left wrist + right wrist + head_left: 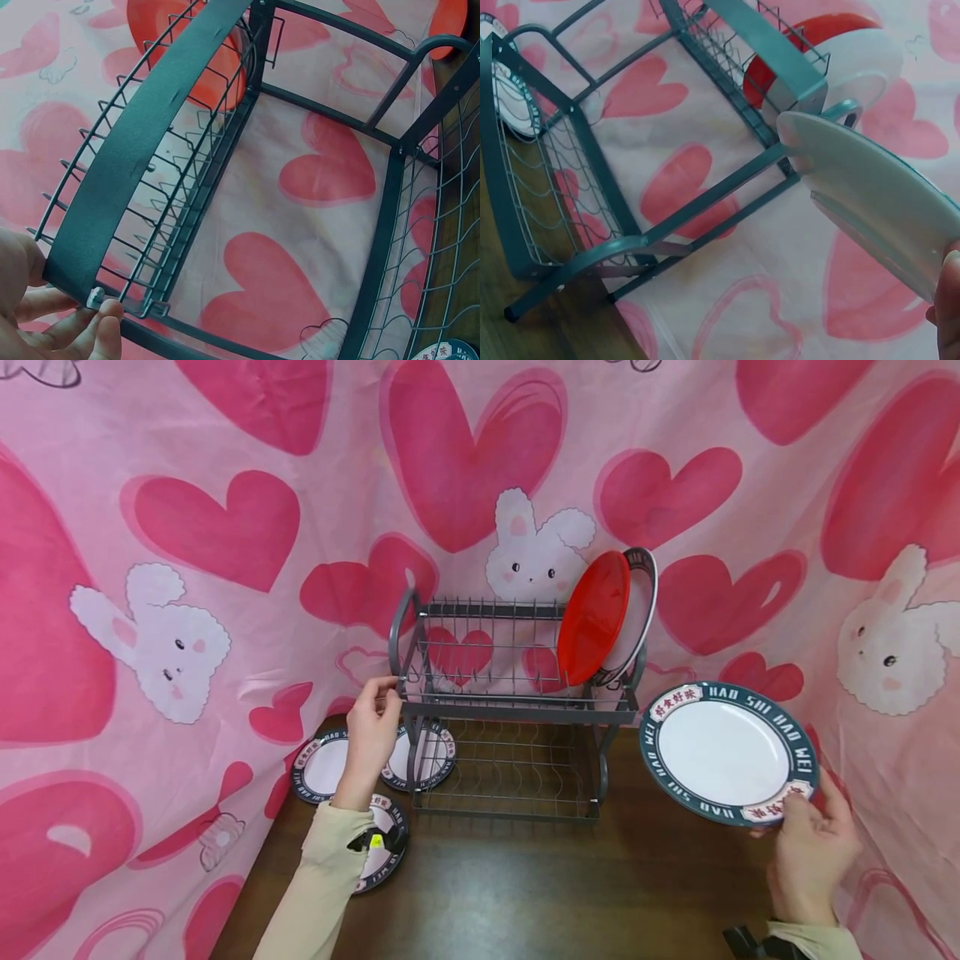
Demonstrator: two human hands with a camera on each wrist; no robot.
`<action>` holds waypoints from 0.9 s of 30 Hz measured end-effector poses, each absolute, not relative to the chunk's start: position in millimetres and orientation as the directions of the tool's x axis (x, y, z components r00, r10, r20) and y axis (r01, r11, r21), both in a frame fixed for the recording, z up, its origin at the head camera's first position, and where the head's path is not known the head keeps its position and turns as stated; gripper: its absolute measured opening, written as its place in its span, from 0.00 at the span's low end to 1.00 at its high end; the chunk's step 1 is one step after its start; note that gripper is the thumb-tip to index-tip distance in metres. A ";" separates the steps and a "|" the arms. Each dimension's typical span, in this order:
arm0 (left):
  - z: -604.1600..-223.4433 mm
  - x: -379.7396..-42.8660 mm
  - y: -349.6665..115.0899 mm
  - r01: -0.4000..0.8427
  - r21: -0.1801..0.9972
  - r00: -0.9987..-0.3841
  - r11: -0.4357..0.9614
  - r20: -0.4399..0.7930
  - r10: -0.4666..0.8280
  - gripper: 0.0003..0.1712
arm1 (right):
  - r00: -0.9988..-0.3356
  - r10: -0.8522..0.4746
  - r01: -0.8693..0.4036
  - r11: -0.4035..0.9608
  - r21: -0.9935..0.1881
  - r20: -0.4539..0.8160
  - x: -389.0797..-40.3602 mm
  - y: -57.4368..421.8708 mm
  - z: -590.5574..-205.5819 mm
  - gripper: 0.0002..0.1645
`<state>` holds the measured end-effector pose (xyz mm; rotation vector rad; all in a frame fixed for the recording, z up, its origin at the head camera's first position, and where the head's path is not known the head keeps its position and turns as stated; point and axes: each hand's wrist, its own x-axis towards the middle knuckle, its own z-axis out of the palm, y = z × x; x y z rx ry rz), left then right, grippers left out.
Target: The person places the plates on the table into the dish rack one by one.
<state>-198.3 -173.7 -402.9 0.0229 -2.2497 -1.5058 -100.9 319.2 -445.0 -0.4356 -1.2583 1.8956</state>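
A dark grey two-tier dish rack (517, 706) stands on the table. My left hand (373, 722) grips the front left corner of its upper tier; in the left wrist view, the fingers (71, 330) curl around that corner. At the right, my right hand (813, 852) pinches the rim of a white plate (720, 756) with a dark green lettered border, held tilted in the air beside the rack. The right wrist view shows the plate's underside (877, 202). A red plate (596, 618) and a dark-rimmed white plate (647, 610) stand on edge at the upper tier's right end.
Several white plates with dark lettered rims lie left of the rack, among them a far-left plate (318, 768), one behind the rack's left leg (442, 756), and a nearer one (390, 814) partly under my left arm. A pink heart-patterned cloth (465, 468) hangs behind the brown table (510, 885).
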 end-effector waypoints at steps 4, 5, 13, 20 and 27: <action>-403.3 -197.4 -173.9 0.215 0.888 -0.909 0.406 0.334 -0.249 0.18 | -0.621 0.767 -0.435 -0.169 -0.885 0.159 -97.4 316.5 -440.1 0.27; -403.4 -197.3 -174.0 0.212 0.888 -0.910 0.407 0.332 -0.250 0.18 | -0.622 0.768 -0.432 -0.169 -0.886 0.156 -96.7 316.1 -438.7 0.27; -402.9 -197.8 -174.0 0.210 0.889 -0.909 0.408 0.331 -0.252 0.18 | -0.623 0.764 -0.423 -0.149 -0.894 0.168 -89.6 312.8 -427.2 0.27; -403.9 -199.1 -174.2 0.219 0.885 -0.907 0.411 0.340 -0.250 0.18 | -0.615 0.767 -0.444 -0.149 -0.884 0.180 -83.9 307.9 -419.8 0.28; -404.2 -199.3 -173.9 0.226 0.885 -0.905 0.407 0.346 -0.249 0.19 | -0.583 0.759 -0.520 -0.075 -0.851 0.290 -79.6 303.2 -412.9 0.27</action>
